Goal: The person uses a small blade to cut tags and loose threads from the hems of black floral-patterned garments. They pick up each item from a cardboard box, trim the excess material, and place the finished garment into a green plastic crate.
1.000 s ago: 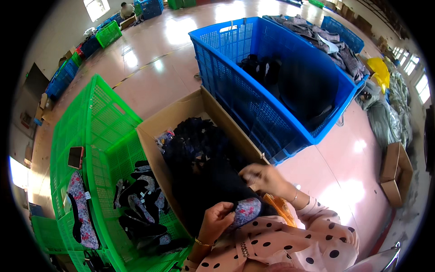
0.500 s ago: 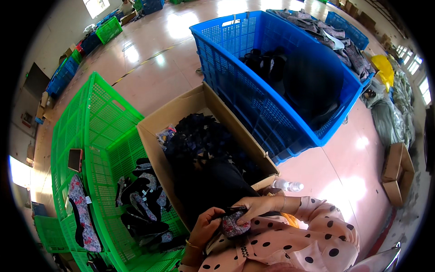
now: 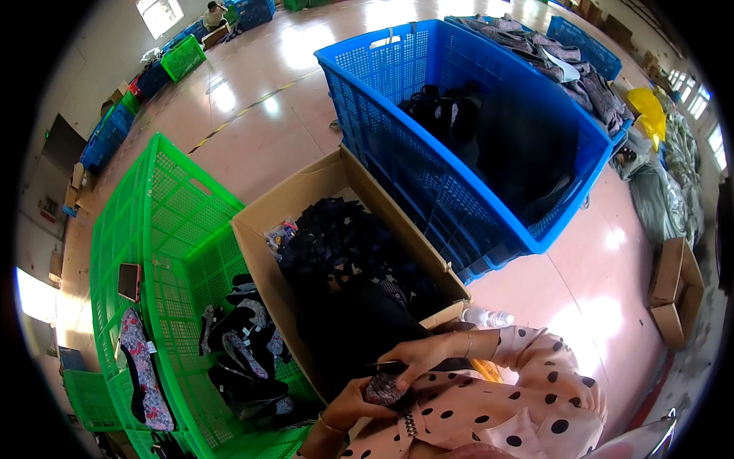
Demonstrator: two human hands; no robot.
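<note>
Patterned fabric piece [image 3: 382, 389]: small, dark with a floral print, pinched between both hands close to the person's chest, just below the near end of the cardboard box.
Blue crate [image 3: 397, 161]: the largest bin, well beyond the fingers and to their upper right; dark garments lie heaped inside it, and grey clothes hang over its far rim.
Green crate [image 3: 164, 229]: a big mesh bin well to the left of the fingers; dark and patterned fabric pieces lie on its floor, and 1 floral strip hangs on its left wall.
Cardboard box [image 3: 306, 191]: open, set between the 2 crates, its near end just above the fingers; it is filled with dark fabric.
Polka-dot sleeves [image 3: 520, 398]: pale pink with black dots, covering both forearms below and to the right of the fingers.
Plastic bottle [image 3: 489, 317]: clear, lying on the floor just right of the box corner, near the right wrist.
Right hand [image 3: 424, 356]: comes in from the right, fingers [image 3: 401, 366] curled down onto the top edge of the fabric piece, gripping it; a thin bracelet circles the wrist.
Left hand [image 3: 348, 402]: comes up from below, fingers closed around the lower left side of the fabric piece, gripping it; a bracelet sits at this wrist too.
</note>
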